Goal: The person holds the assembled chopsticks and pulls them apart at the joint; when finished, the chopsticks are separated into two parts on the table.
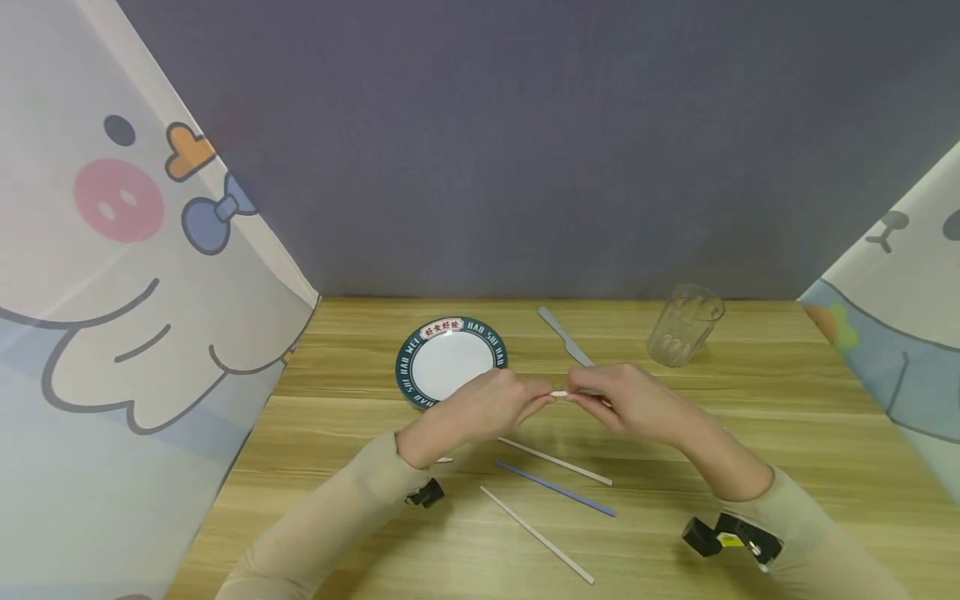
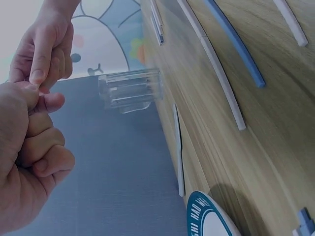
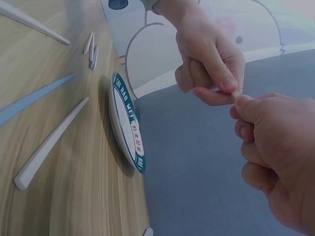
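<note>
My left hand (image 1: pixel 480 412) and right hand (image 1: pixel 636 402) meet above the table, fingertips almost touching. Between them is a short white piece (image 1: pixel 558 393), pinched by thumb and forefinger at each end. Most of it is hidden by the fingers, and its full length cannot be told. In the right wrist view the piece (image 3: pixel 235 94) shows as a pale stub. Below the hands lie two thin white sticks (image 1: pixel 555 461) and a blue stick (image 1: pixel 555 488). A pale knife (image 1: pixel 564 335) lies beyond, its near end behind my right hand.
A green-rimmed plate (image 1: pixel 405 367) stands back left, partly behind my left hand. A clear ribbed glass (image 1: pixel 684 327) stands back right. Short white and blue pieces (image 3: pixel 91 53) lie left of the long sticks; more short pieces (image 2: pixel 157 27) lie to the right. A grey panel (image 1: pixel 555 150) closes the back.
</note>
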### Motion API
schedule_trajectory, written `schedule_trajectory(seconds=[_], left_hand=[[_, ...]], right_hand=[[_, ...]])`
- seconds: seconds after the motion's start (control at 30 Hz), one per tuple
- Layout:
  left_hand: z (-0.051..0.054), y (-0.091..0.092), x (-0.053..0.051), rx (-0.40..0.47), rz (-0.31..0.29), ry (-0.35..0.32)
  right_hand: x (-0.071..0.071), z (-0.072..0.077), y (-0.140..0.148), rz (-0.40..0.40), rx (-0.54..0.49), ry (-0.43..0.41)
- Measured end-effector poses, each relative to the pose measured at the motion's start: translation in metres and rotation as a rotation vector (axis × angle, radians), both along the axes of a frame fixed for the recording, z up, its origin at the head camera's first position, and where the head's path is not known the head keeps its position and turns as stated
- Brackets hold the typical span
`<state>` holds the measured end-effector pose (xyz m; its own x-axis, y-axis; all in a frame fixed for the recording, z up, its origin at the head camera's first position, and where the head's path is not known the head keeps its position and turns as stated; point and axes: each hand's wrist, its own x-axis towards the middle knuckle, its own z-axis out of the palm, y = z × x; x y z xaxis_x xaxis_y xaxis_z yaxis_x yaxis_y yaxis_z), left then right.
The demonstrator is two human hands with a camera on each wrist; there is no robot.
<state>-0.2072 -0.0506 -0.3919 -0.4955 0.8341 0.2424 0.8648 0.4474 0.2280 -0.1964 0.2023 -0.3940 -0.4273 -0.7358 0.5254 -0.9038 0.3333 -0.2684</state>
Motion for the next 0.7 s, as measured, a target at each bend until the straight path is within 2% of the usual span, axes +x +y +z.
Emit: schedule_trajectory(seconds=[0.47,0.7], left_hand=[[-0.0060,-0.0013,-0.0023,0.008,0.003,-0.009],[-0.0074,-0.0020,-0.0015,0.003,-0.019,0.019]], right_hand=[[-0.0030,-0.0053,-0.0004,-0.008,0.003,-0.033],[-0.0045,-0.0084,0.0003,0.002,0.006,-0.040]])
